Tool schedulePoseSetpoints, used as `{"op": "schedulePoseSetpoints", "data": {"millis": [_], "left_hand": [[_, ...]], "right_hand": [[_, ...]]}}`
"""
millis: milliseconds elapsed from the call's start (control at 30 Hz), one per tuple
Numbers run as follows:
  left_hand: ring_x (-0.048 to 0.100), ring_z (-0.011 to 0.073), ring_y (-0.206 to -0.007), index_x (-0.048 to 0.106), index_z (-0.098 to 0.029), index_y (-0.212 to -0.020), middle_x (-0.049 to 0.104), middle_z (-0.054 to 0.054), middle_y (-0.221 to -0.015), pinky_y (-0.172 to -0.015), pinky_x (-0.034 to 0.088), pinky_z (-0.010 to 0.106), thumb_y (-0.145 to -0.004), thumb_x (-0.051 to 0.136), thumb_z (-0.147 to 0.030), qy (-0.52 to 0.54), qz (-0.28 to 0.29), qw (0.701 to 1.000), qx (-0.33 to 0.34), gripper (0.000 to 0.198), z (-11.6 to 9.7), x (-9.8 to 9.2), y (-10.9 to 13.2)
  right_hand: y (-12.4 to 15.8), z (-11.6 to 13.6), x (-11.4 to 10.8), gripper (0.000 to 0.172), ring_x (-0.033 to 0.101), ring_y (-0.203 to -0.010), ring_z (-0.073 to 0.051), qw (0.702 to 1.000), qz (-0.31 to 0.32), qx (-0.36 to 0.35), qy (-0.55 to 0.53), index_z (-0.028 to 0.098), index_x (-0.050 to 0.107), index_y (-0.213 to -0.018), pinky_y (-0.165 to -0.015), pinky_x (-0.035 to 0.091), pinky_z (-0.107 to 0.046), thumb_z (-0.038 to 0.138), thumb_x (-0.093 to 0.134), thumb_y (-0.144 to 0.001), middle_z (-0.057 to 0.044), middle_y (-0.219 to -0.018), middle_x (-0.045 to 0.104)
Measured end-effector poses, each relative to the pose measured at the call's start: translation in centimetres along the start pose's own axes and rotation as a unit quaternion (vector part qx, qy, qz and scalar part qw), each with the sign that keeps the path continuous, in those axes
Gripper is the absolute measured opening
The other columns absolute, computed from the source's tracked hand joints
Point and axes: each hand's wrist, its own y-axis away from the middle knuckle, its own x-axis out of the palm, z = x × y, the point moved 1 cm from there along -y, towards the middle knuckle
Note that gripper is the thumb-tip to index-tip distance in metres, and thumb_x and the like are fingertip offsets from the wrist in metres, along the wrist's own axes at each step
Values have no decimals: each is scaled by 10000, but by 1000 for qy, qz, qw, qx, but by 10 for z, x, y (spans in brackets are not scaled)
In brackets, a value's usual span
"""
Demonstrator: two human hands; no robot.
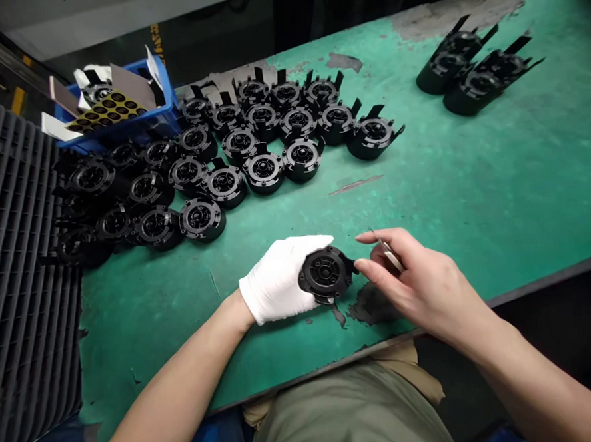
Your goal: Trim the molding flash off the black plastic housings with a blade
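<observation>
My left hand (284, 282), in a white glove, is closed around a round black plastic housing (325, 272). The ribbed circular face of that housing is turned up toward me, above the near part of the table. Bare, my right hand (413, 274) is just to the right of it, its thumb at the housing's side tab. Tucked in the curled fingers of this hand is a slim silver tool with a thin pointed tip (390, 255); its exact kind I cannot make out.
Many similar black housings (265, 173) stand in rows at the left and middle of the green table (448, 191). Two taller black parts (482, 86) stand far right. A blue bin (167, 89) holds a sheet of round stickers (111, 112). Grey slatted racks (18, 278) rise at left.
</observation>
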Motion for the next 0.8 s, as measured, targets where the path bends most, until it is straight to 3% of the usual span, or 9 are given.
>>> {"op": "schedulePoseSetpoints", "data": {"millis": [167, 267, 333, 500, 667, 733, 800], "left_hand": [[616, 373, -1538, 354, -249, -1733, 594, 186, -1672, -1297, 532, 571, -938, 848, -334, 43, -24, 999, -17, 940, 3, -2, 10], [556, 355, -1595, 313, -273, -1756, 458, 180, -1780, -1298, 532, 564, -1007, 738, -289, 112, -49, 991, -45, 861, 4, -7, 16], [544, 348, -1604, 325, -274, -1754, 450, 176, -1786, -1300, 524, 566, -1060, 658, -323, 120, -52, 990, -56, 771, 4, -9, 18], [619, 405, -1513, 527, -221, -1641, 634, 189, -1637, -1307, 492, 605, -956, 806, -594, -20, -20, 997, -78, 828, -1, -6, 12], [768, 290, -1296, 672, -200, -1488, 800, 126, -1407, -1198, 580, 499, -1126, 539, -358, -58, -26, 996, -56, 417, -2, -2, 8], [780, 277, -1272, 685, -213, -1472, 814, 112, -1382, -1188, 582, 489, -1146, 491, -344, -54, -30, 997, -52, 401, -2, -4, 9], [761, 306, -1323, 666, -216, -1501, 791, 130, -1428, -1205, 574, 506, -1136, 544, -475, -33, -29, 997, -56, 463, -2, -7, 10]], "right_hand": [[-6, 0, 8, 208, 497, -536, -126, 996, 46, 52, -52, 271, 664, -991, -563, 402, -271, 423, 566, -1094, 60, -666, 612], [1, 5, 12, 268, 486, -560, -124, 992, 70, 78, -73, 266, 626, -893, -566, 401, -265, 447, 569, -1083, 59, -654, 584], [7, 8, 15, 314, 479, -573, -122, 988, 94, 77, -92, 258, 649, -891, -563, 404, -260, 473, 549, -1098, 56, -658, 571], [16, 4, 7, 358, 650, -679, -139, 986, 100, 34, -129, 238, 753, -1127, -631, 504, -260, 490, 500, -1146, 11, -808, 737], [14, -16, -9, 305, 774, -886, -189, 997, 55, -48, -14, 230, 750, -1275, -786, 600, -303, 363, 500, -1162, -58, -1042, 815], [15, -22, -10, 292, 773, -922, -199, 991, 48, -110, 61, 212, 718, -1355, -817, 600, -317, 319, 541, -1149, -76, -1084, 798], [18, -25, -9, 319, 740, -858, -188, 978, 43, -168, 115, 178, 670, -1423, -764, 575, -308, 287, 552, -1148, -68, -1026, 761]]}}
